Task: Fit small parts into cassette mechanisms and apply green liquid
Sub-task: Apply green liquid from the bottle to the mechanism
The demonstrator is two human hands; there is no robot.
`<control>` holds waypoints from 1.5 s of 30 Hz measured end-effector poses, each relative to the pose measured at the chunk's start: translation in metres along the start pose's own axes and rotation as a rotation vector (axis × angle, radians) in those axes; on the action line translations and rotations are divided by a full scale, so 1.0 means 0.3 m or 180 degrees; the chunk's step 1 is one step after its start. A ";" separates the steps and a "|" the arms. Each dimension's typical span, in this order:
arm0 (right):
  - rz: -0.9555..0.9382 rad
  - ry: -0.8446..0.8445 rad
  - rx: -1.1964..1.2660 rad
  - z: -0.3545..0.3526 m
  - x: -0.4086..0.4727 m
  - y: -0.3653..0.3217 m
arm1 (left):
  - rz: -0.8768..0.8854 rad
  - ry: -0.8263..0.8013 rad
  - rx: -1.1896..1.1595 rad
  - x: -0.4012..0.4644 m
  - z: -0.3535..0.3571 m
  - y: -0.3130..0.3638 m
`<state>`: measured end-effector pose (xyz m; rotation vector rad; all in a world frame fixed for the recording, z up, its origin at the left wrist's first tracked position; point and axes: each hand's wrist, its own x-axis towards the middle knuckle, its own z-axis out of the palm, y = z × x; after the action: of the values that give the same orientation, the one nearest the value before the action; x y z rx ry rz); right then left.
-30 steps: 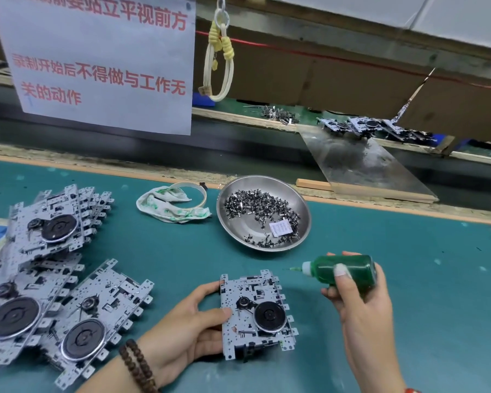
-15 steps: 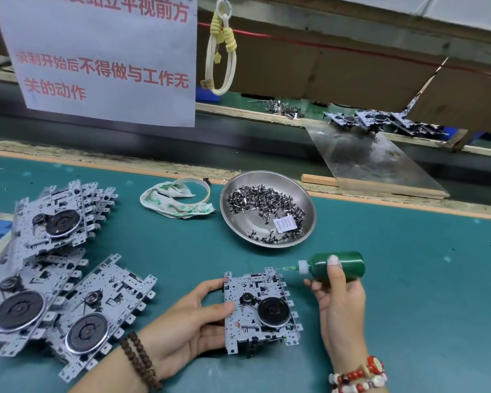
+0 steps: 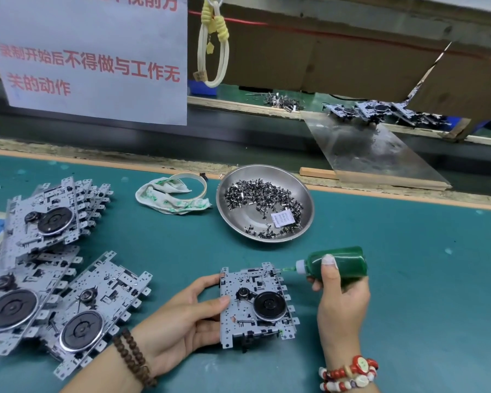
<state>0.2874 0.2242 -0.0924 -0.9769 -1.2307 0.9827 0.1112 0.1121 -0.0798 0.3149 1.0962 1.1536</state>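
Here, nearest the viewer, the left hand (image 3: 179,321) grips the left edge of a cassette mechanism (image 3: 257,303) lying flat on the teal table (image 3: 408,279), thumb on its top face and fingers curled under its edge. The right hand (image 3: 340,302) is wrapped round a green liquid bottle (image 3: 343,263) held on its side, its nozzle tip touching the mechanism's upper right corner. A brown bead bracelet (image 3: 133,357) circles the left wrist; red and white beads (image 3: 349,374) circle the right.

To the left, a pile of mechanisms (image 3: 40,279) lies overlapped on the table — black flywheels uppermost. Farther back sits a steel dish (image 3: 306,194) holding small dark metal parts (image 3: 255,199) and a white slip. Just beside it to the left lie a crumpled cloth (image 3: 167,198) and a tape ring (image 3: 201,184).

Beyond the table's orange edge runs a dark conveyor channel (image 3: 210,137), bridged at right by a sloping metal plate (image 3: 380,157). More mechanisms (image 3: 374,109) rest at the plate's top on a second green bench. A white notice (image 3: 91,52) with red characters hangs at left — a cord loop (image 3: 213,52) beside it.
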 end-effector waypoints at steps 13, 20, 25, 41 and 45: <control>-0.0074 -0.0065 -0.0297 0.002 -0.005 0.010 | -0.0020 -0.0003 0.0016 0.003 -0.006 -0.001; -0.0090 -0.0110 -0.0385 -0.005 -0.008 0.011 | 0.0001 -0.0030 -0.0010 0.004 -0.003 -0.001; -0.0118 -0.0075 -0.0465 -0.003 -0.008 0.008 | -0.0014 -0.0043 -0.0051 0.005 -0.005 -0.001; -0.0209 0.0010 -0.0590 -0.003 -0.016 0.006 | -0.0007 -0.0026 -0.0075 0.002 -0.001 0.002; -0.0216 0.0013 -0.0661 -0.003 -0.021 0.012 | -0.0016 -0.0006 -0.0095 -0.001 0.002 0.003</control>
<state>0.2876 0.2192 -0.0977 -1.0898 -1.3734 0.8109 0.1112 0.1125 -0.0789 0.2895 1.0766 1.1639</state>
